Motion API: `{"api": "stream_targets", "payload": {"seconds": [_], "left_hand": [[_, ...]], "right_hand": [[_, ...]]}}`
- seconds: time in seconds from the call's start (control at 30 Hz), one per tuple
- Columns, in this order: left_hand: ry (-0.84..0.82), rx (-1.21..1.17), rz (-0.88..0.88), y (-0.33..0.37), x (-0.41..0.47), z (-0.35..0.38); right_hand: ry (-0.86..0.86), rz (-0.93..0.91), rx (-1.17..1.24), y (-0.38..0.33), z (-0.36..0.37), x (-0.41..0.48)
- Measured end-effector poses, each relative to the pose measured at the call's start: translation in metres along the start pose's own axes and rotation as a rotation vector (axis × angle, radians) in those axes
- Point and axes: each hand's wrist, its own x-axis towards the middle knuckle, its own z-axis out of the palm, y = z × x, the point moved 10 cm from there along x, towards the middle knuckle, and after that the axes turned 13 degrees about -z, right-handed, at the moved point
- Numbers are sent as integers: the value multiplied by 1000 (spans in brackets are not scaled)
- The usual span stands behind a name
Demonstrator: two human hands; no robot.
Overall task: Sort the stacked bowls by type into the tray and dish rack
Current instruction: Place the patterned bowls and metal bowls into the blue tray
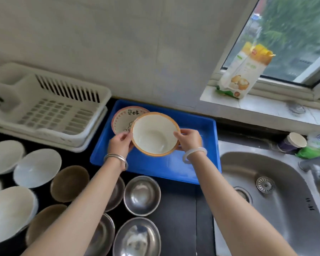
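Both hands hold a white bowl with an orange rim [154, 134] above the blue tray [166, 168]. My left hand [120, 144] grips its left edge and my right hand [189, 138] grips its right edge. A pink-rimmed patterned bowl [123, 117] lies in the tray's far left corner, partly hidden behind the held bowl. The white dish rack [50, 108] stands to the left of the tray with nothing in it. On the dark counter in front sit white bowls [36, 168], brown bowls [69, 183] and steel bowls [141, 195].
A steel sink [277, 196] lies to the right of the tray. A paper cup [292, 142] and green packets stand behind the sink. A food packet [245, 71] leans on the window sill. The tiled wall rises directly behind the tray and rack.
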Motion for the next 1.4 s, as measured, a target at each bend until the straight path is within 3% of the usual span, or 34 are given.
{"api": "stream_targets", "payload": {"seconds": [0.27,0.6,1.07,1.23,1.4], "left_hand": [[207,244,51,32,76,-33],[274,332,11,30,114,-37],[317,400,24,26,126,-36],[277,395,43,25,121,-30],[226,348,29,19,99,-35]], "right_hand": [[-13,-4,-126,-18,75,61],[-11,-37,-276,-8,107,84],[-53,-83,-316,2,121,86],[8,-94,-239,-2,114,79],[-35,-66,-152,0,103,68]]}}
